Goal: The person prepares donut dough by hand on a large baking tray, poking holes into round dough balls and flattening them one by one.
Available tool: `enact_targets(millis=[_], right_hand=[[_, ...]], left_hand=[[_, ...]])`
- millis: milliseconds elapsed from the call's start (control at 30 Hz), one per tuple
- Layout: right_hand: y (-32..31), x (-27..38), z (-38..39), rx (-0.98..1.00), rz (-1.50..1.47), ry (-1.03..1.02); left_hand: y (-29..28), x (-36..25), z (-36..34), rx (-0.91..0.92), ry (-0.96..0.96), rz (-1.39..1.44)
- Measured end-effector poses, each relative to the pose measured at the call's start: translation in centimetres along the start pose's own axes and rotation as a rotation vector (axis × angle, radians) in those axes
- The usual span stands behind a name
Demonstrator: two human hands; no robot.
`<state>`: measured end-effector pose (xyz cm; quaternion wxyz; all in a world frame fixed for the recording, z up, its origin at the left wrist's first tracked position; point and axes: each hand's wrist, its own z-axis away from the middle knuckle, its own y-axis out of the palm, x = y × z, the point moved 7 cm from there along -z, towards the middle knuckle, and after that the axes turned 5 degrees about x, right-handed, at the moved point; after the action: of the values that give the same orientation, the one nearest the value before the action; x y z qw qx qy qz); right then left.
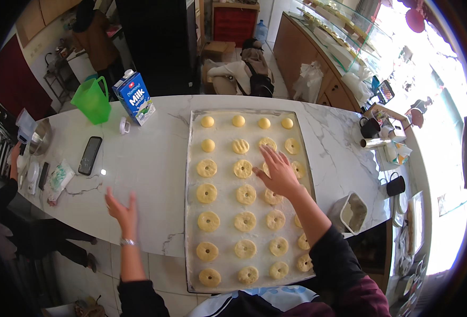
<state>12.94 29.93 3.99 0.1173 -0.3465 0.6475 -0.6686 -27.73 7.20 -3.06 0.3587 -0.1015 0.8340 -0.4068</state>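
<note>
A large metal baking tray (189, 174) lies on the counter, with several rows of pale yellow dough on it. Most pieces are flattened rings with a small centre hole, such as one dough ring (207, 193). Along the far row sit round dough balls (238, 121). One flattened dough piece (240, 146) carries finger grooves. My right hand (279, 173) reaches over the tray with fingers spread, its fingertips at a dough piece (267, 142) in the second row; whether they press it I cannot tell. Left of the tray, my left hand (121, 212) hovers empty, fingers apart, slightly blurred.
A milk carton (134, 98), green jug (93, 101) and phone (89, 156) stand or lie at left. Farther left are a metal bowl (41, 136) and another person's arm (14, 161). A square metal tin (348, 213) and black mugs (396, 185) are at right. A person (246, 71) is beyond the counter.
</note>
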Motion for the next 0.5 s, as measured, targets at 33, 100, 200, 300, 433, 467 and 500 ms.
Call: enact_targets(millis=[33, 100, 200, 300, 433, 467, 500], right_hand=[[0.7, 0.0, -1.5, 0.027, 0.044, -0.003], [2.5, 0.2, -4.3, 0.079, 0.119, -0.021], [4.8, 0.8, -7.0, 0.06, 0.19, -0.096], [8.0, 0.2, -7.8, 0.236, 0.2, -0.081], [7.8, -0.1, -8.5, 0.125, 0.125, -0.06], [7.9, -0.5, -8.3, 0.112, 0.085, -0.059], [7.9, -1.0, -8.1, 0.099, 0.046, -0.059]], left_hand=[[0.0, -1.9, 2.7, 0.056, 0.002, 0.029], [-1.4, -5.0, 7.0, 0.122, 0.019, 0.065], [-2.3, -6.4, 11.7, 0.114, 0.051, 0.128], [-2.2, -7.7, 12.7, 0.102, 0.034, 0.164], [-2.3, -6.9, 11.7, -0.003, -0.055, 0.153], [-2.0, -7.3, 11.6, 0.005, -0.056, 0.061], [-1.7, -7.9, 11.6, 0.013, -0.055, -0.031]])
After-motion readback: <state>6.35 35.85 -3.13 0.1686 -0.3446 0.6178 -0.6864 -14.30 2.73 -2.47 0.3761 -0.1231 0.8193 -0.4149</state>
